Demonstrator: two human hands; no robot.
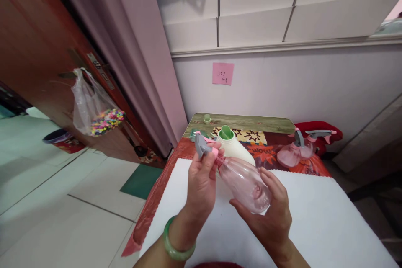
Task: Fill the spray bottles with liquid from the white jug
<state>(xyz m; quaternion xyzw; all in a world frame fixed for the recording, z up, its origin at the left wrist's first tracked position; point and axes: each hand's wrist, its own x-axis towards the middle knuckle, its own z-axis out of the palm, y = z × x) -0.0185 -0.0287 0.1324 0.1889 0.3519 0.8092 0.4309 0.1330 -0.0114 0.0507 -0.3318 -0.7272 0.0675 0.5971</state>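
Person's bare left hand [202, 186] raised near centre of lower half, thumb and curled fingers brought together in narrow grip, some fingers partly hidden
Left wrist [192, 217] below it, bare left forearm [152, 256] slanting up from lower edge toward right
Bare right hand [277, 208] cupped in wide curved grasp, fingers bent, thumb reaching leftward below them
Bare right forearm [295, 255] slanting up toward left, hands near each other, apart
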